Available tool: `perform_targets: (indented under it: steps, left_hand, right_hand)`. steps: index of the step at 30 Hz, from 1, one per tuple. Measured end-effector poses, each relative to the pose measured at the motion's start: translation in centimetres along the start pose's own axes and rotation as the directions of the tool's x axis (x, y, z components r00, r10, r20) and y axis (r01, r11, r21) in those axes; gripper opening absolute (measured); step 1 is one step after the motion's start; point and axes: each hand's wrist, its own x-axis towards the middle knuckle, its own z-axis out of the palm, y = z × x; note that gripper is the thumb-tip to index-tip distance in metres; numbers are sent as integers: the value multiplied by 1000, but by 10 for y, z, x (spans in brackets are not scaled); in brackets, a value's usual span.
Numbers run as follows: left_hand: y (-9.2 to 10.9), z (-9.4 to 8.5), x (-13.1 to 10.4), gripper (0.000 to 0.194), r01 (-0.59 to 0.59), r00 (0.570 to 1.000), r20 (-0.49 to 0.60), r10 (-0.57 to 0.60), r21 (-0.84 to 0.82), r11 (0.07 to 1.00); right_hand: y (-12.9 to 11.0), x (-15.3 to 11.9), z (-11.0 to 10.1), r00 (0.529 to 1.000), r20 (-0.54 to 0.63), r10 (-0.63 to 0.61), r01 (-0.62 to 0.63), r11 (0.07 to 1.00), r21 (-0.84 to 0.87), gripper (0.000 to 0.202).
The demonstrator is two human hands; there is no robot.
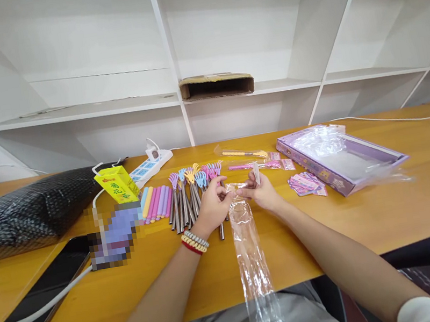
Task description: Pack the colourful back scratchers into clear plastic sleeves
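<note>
A long clear plastic sleeve [250, 253] hangs from my hands over the table's front edge towards my lap. My left hand [215, 201] pinches its top end on the left. My right hand [260, 189] grips the same end on the right, with a small pale card [257, 173] standing up between its fingers. Just left of my hands lie metal rods with coloured claw-shaped heads [191, 186]. Beside them is a row of pastel tubes [156, 203]. Small pink cards [307, 184] are piled to the right.
Behind my hands lie a packed yellow claw stick [242, 153] and a packed pink one [254, 165]. A purple tray box [337, 160] stands right. Left are a yellow carton [118, 185], power strip [151, 168], phone [47, 288] and black wrapped bundle [35, 214].
</note>
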Motion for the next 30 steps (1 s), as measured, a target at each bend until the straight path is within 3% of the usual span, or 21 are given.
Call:
perform_targets:
  steps: [5,8,11,17,20,23,26,28,30]
  left_hand:
    - [0,0,1,32,46,997,60,-41,-85,995]
    - [-1,0,2,17,40,998,57,-38,-32,999]
    - [-2,-1,3,14,21,1000,18,-22,44,999]
    - [-1,-5,2,16,-4,999,-46,6,42,999]
    - [-3,-7,3,16,-5,997,-81,6,10,1000]
    - [-3,-7,3,16,-4,994,-110,2,-11,1000]
    - [-1,-6,3,18,9,995,-99,-13,-35,999]
    - [0,-6,3,20,25,997,-69,-31,-79,997]
    - [1,-6,3,22,56,998,-35,-61,-128,990]
  right_hand:
    - [-4,-1,-1,999,33,-41,41,999,3,54]
    - [-5,-2,1,998,36,-44,45,999,-14,55]
    - [-5,-4,3,999,31,-31,33,998,-61,57]
    - [-25,-2,-16,995,82,-60,89,907,-411,36]
    - [-48,4,-44,1000,15,17,-2,733,-680,43]
    - [-68,6,-80,985,-172,3,-161,364,-917,48]
    - [-77,-1,-114,942,-335,-2,-335,16,-942,59]
    - [-77,-10,-132,909,-416,11,-413,-88,-906,66]
    - [-75,-20,-145,890,-453,41,-446,-121,-887,74]
